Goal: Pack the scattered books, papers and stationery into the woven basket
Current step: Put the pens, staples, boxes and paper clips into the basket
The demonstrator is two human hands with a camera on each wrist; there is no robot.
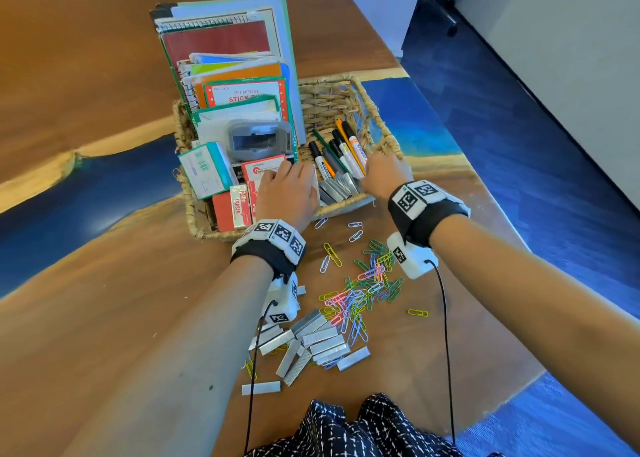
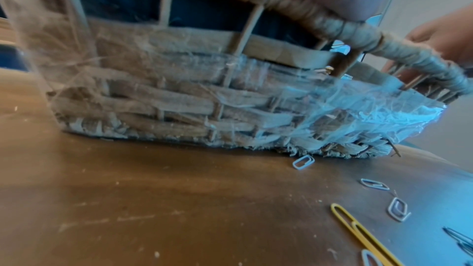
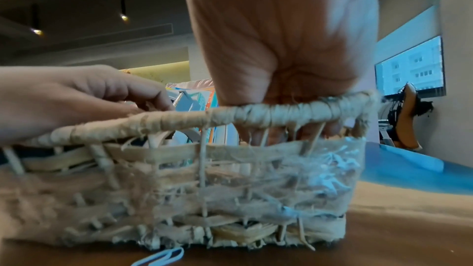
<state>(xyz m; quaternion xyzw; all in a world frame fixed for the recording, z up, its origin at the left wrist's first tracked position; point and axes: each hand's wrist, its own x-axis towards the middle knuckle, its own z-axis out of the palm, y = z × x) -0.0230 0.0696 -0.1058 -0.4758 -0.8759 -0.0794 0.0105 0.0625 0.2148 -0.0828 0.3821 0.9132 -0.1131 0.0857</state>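
A rectangular woven straw basket (image 1: 346, 100) sits on the brown and blue wooden desk (image 1: 86, 76), in the upper middle of the head view. In its left half, notebooks and paper pads (image 1: 221, 41) stand on edge, with a grey stapler (image 1: 259, 141), a teal box (image 1: 206, 169) and red eraser packets (image 1: 239, 207) in front of them. Its right half holds black, white and orange marker pens (image 1: 341, 155) above loose silver staple strips (image 1: 337, 190).

The left hand (image 1: 287, 193) reaches over the near rim at the centre of the frame, fingers bent down onto the small boxes; whether it grips anything cannot be told. The right hand (image 1: 384, 172), just to the right, curls its fingers (image 3: 258, 128) over the near rim at the basket's right corner and holds it, as the right wrist view shows.

Below the basket, in the lower middle of the head view, coloured paper clips (image 1: 363, 290) lie scattered on the desk, and a heap of silver staple bars (image 1: 318, 346) lies just below and left of them. A yellow paper clip (image 2: 358, 234) shows at the lower right of the left wrist view.
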